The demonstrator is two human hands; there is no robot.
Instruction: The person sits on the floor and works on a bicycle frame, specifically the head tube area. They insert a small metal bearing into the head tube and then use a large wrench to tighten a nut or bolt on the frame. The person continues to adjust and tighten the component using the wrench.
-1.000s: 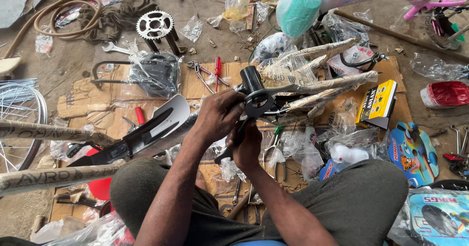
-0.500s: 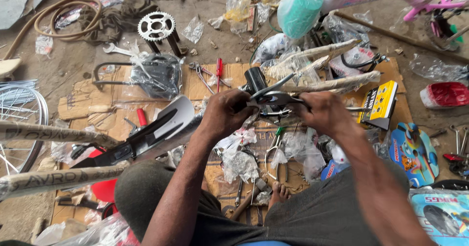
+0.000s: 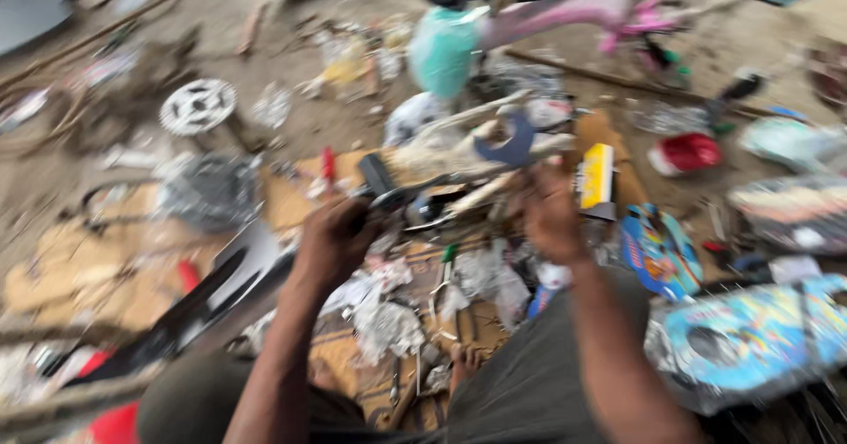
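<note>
Head view: we are clenching our left hand around the black rubber handlebar grip, our right hand steadying the wrapped pale bar beside it.

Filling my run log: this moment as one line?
left hand: grips black handlebar part | right hand: on wrapped frame | view: blurred

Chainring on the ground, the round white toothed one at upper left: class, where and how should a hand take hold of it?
Grip the chainring by its outer rim, coming from above. It seems to lie flat on the dirt apart from other clutter, so pinching across the rim, or hooking a finger through one of its cut-outs, looks easiest; blur hides finer detail.
</note>
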